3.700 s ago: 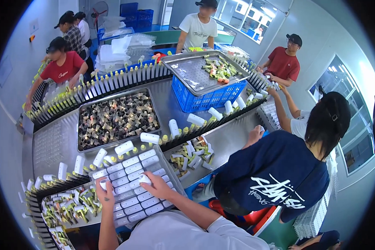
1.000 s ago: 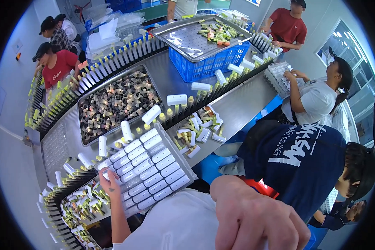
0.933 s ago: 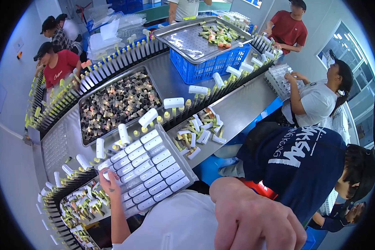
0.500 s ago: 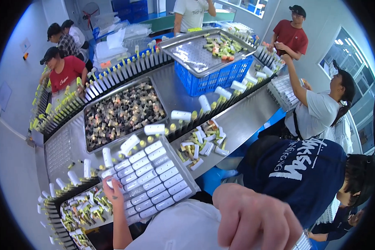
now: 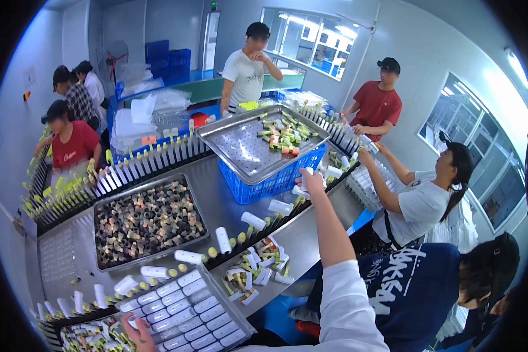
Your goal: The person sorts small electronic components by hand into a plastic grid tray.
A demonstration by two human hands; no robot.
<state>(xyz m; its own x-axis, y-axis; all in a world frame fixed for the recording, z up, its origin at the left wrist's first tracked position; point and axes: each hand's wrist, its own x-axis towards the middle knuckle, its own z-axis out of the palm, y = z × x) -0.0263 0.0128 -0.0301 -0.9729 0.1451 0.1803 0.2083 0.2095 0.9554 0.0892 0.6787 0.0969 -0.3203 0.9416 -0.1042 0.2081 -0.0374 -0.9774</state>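
My right arm stretches out to a line of upright holders, where my right hand (image 5: 314, 180) closes around a white plastic casing (image 5: 303, 172); the fingertips are partly hidden. Down at the lower left, my left hand (image 5: 139, 334) is beside a clear plastic tray (image 5: 236, 311) filled with rows of white oval casings (image 5: 205, 304). Its fingers are bent around a small white casing (image 5: 134, 322). More white casings (image 5: 253, 221) lean off the holders along the near line, among yellow-green tips (image 5: 233, 242).
A metal tray of dark small parts (image 5: 149, 223) lies beyond the line. On a blue crate (image 5: 246, 190) rests a perforated metal tray (image 5: 240, 146). Loose yellow-green and white pieces (image 5: 258, 273) lie on the near ledge. At my right are a person in dark blue (image 5: 410, 299) and another in white (image 5: 419, 202).
My right hand has gone from close in front of me out to the holder line. The view has tilted up, and my left hand stays at the casing tray.
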